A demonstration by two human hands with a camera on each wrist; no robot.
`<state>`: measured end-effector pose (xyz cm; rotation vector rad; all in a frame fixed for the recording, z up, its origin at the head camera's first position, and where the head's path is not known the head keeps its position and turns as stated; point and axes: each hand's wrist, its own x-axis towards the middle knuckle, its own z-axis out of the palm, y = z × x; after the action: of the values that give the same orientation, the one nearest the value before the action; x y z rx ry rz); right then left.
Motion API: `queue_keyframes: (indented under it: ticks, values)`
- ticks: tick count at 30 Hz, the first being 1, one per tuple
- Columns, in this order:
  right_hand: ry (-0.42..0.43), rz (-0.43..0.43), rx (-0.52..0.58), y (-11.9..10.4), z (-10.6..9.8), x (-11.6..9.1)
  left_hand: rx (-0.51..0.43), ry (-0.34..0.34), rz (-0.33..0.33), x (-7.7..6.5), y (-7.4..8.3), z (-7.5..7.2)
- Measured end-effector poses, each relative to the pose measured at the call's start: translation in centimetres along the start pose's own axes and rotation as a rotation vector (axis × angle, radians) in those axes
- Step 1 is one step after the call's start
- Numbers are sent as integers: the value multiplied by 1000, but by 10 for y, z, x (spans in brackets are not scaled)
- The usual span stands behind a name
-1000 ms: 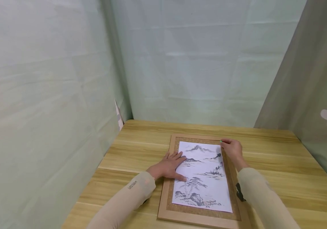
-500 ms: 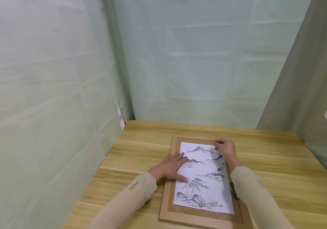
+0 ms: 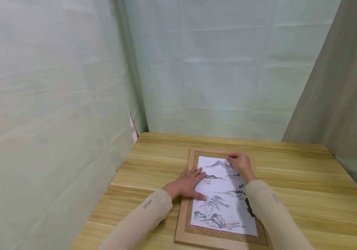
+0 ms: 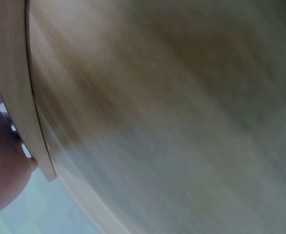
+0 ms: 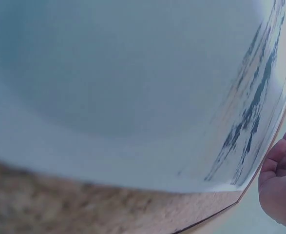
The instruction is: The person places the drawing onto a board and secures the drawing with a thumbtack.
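Note:
A white sheet of paper [image 3: 237, 215] printed with an ink landscape lies on a wood-framed cork board [image 3: 188, 222]. My left hand [image 3: 187, 184] rests flat on the board's left side, fingers spread, its fingertips and thumb on the paper. At the paper's upper edge my right hand [image 3: 240, 164] pinches a tiny green pushpin [image 3: 227, 158] between thumb and fingertips. Whether the pin touches the cork is too small to tell. The right forearm covers the board's right edge. In the right wrist view the right hand [image 5: 281, 183] has curled fingers, and the pin cannot be seen.
A wood-grain table [image 3: 303, 184] carries the board and extends on both sides of it. Pale green cloth [image 3: 209, 69] hangs behind and to the left. A grey-green curtain [image 3: 350, 90] with a white flower hangs at the right.
My right hand has moved left along the paper's top edge with the green pushpin, from the upper right corner towards the middle. The left hand has stayed on the paper.

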<state>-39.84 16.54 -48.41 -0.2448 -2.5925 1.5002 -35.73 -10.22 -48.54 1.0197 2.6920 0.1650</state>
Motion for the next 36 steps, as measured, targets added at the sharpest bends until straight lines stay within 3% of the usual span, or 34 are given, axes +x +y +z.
queue_keyframes:
  ticks: [17, 36]
  values:
    - [-62, 50, -76, -4, 6, -4, -18, 9, -2, -2, 4, 3]
    - [-54, 90, -152, 0, 11, 0, -26, 11, -5, -1, 6, 6]
